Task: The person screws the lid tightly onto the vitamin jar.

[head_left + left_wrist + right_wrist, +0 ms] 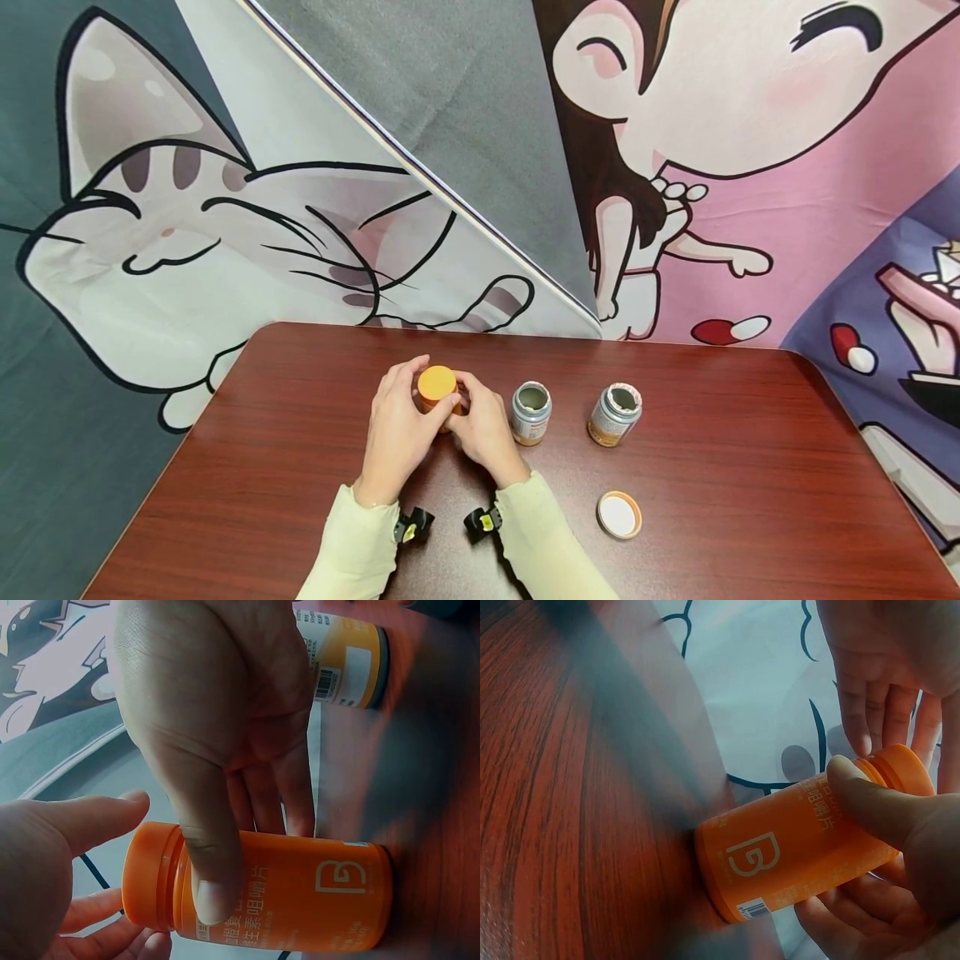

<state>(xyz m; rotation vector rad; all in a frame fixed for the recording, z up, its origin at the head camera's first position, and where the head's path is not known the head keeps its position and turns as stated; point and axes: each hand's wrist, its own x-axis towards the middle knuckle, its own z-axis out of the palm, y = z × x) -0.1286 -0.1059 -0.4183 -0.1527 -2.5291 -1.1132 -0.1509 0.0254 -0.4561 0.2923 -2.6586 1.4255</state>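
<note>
Left wrist view: right grip [202, 727] curled round orange bottle [292, 892], fingertips hidden behind; bottle sits between both grips. Left grip [37, 862], frame-cropped, loosely spread about cap [148, 876]; contact unclear.

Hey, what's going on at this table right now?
A person's right hand holds an orange bottle by its body, while the left hand is around the cap, which is on. To their right, two open jars stand on the table, with a loose lid lying nearer the person.
</note>
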